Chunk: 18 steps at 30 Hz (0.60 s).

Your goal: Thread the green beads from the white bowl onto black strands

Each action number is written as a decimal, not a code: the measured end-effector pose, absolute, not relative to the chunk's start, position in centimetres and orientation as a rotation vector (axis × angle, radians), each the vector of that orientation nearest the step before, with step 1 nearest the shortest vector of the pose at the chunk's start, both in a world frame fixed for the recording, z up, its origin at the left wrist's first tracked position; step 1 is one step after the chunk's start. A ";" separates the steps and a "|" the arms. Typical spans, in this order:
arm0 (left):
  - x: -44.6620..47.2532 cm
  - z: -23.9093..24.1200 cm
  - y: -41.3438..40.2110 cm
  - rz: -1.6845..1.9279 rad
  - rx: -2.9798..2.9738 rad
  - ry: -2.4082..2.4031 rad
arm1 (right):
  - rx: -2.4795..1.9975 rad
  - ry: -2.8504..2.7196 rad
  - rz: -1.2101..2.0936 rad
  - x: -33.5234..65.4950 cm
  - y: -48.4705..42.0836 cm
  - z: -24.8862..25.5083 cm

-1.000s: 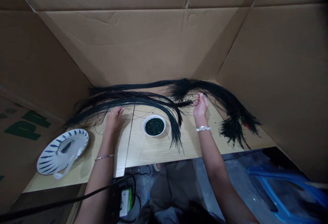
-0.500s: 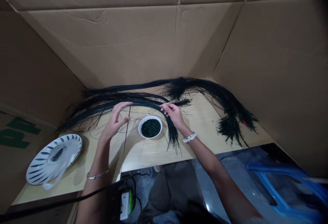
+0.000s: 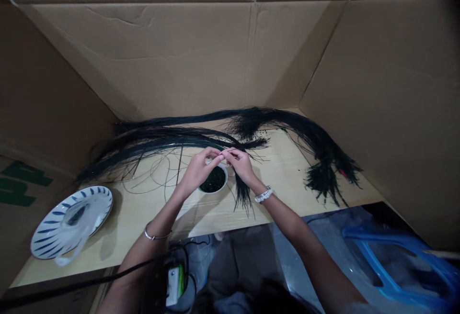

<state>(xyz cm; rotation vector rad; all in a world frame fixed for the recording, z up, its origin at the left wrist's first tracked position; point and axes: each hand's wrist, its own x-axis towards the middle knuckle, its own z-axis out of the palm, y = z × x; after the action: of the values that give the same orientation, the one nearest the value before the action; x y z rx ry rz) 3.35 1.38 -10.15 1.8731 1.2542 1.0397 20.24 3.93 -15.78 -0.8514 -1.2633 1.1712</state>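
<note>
My left hand [image 3: 201, 170] and my right hand [image 3: 240, 164] meet fingertip to fingertip over the far rim of a small white bowl [image 3: 225, 185]. Both are closed in a pinch on a thin strand, mostly hidden by the fingers. Small dark green beads [image 3: 214, 180], or bits like them, fill the bowl. Just behind the hands lies a long bundle of dark strands [image 3: 158, 149]; its frayed end [image 3: 243, 194] hangs round to the right of the bowl. Loose thin strands [image 3: 154, 173] curl on the table left of my left hand.
Another dark bundle [image 3: 298, 125] runs along the back and bends right to tufted ends. A blue-striped white plate [image 3: 43, 237] with a clear plastic piece stands at left. Cardboard walls [image 3: 179, 60] enclose the table [image 3: 143, 237]. A blue plastic stool [image 3: 381, 266] is at lower right.
My left hand has moved right from beside the bowl, closing from an open shape into a pinch against my right fingertips. My right hand has shifted slightly down and left.
</note>
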 end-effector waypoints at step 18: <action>2.1 -14.9 2.9 1.180 1.422 1.141 | -0.889 -1.292 1.262 19.9 4.1 -16.8</action>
<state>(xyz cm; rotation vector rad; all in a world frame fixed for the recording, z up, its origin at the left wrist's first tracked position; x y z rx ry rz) 2.07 2.93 -14.87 1.4219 1.1405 1.1796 19.93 4.15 -16.78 -0.8887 -1.2919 1.2620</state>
